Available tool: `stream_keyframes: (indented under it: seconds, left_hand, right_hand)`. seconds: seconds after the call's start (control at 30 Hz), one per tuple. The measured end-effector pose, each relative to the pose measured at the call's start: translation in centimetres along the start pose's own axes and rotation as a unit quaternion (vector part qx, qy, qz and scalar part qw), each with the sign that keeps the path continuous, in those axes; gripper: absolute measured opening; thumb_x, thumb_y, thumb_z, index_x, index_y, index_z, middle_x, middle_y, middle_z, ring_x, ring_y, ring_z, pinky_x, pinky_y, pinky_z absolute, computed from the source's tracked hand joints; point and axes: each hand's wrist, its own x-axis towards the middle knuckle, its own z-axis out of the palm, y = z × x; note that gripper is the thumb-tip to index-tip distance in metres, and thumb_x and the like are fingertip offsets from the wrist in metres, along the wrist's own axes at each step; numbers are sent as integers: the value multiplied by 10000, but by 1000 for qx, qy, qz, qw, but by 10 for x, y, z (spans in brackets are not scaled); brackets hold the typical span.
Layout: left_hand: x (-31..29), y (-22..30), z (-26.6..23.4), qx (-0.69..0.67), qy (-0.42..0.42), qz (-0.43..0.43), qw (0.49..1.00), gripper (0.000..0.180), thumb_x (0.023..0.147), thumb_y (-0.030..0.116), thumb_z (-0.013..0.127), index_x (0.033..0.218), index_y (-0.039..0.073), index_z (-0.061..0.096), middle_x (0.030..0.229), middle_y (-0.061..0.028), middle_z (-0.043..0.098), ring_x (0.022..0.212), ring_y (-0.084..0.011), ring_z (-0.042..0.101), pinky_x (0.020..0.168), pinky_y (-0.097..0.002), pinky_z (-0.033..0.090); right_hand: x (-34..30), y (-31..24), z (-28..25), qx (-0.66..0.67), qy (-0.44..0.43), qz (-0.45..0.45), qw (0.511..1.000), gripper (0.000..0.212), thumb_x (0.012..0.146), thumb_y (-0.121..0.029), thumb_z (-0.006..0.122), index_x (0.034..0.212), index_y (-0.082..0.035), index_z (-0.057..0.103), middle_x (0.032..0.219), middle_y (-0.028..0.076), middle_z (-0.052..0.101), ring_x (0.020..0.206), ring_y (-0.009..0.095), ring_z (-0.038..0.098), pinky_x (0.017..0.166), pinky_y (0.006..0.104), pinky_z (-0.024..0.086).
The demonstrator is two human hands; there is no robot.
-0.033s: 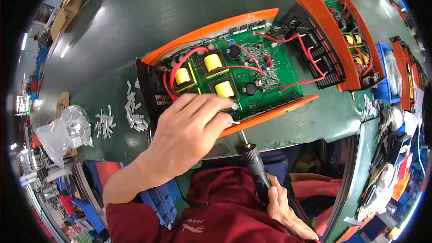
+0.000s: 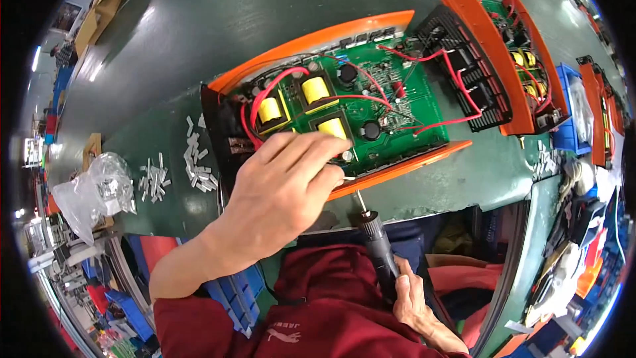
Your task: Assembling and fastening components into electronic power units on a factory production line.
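An open device housing with orange side walls (image 2: 397,169) lies on the green bench. Inside it is a green circuit board (image 2: 424,109) with yellow-wound transformers (image 2: 315,90), black capacitors and red wires. My left hand (image 2: 281,189) reaches over the near wall, thumb and fingers pinched together. A small light-coloured piece (image 2: 348,178) shows at its fingertips; its exact kind is unclear. In my right hand (image 2: 412,297) is a black electric screwdriver (image 2: 379,245), its bit pointing up to the outside of the near orange wall. My left hand hides part of the board's near-left corner.
Small silvery strips (image 2: 155,180) lie in piles left of the housing, beside a clear plastic bag (image 2: 106,182). More orange-walled units (image 2: 487,53) stand at the right, by a blue bin (image 2: 571,109). The bench's front edge runs close to my body.
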Motion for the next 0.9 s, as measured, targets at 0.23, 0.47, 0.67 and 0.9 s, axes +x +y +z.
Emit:
stream_keyframes:
  seconds: [0.23,0.47,0.67,0.9]
  left_hand:
    - [14,-5,16,-11,-45,6,999,99,812,84,683,835,-9,659,1358,-133,606,1246,-283,590,989,-407,471]
    - [27,-5,18,-49,-99,-24,994,118,814,72,659,794,-42,641,1414,-165,567,1312,-284,551,1053,-412,441]
    - [27,-10,16,-43,-147,-6,988,120,820,97,658,824,-21,637,1472,-175,527,1366,-285,509,1105,-420,409]
    - [29,-17,17,-50,-147,-2,988,102,798,79,684,848,-6,656,1473,-190,524,1360,-312,514,1084,-475,433]
  right_hand:
    - [2,-8,0,33,-9,30,999,731,1060,-573,226,1345,38,511,769,104,661,661,178,599,609,329,469]
    - [8,-18,-5,41,-22,31,998,692,1062,-537,261,1344,47,503,780,87,657,649,161,588,603,302,456]
    - [5,-10,-16,168,-117,88,975,676,1075,-553,294,1380,22,475,878,108,669,749,190,635,691,332,505]
    - [13,-11,-16,243,-145,112,953,782,1033,-662,259,1254,41,521,821,73,644,672,143,572,623,296,452]
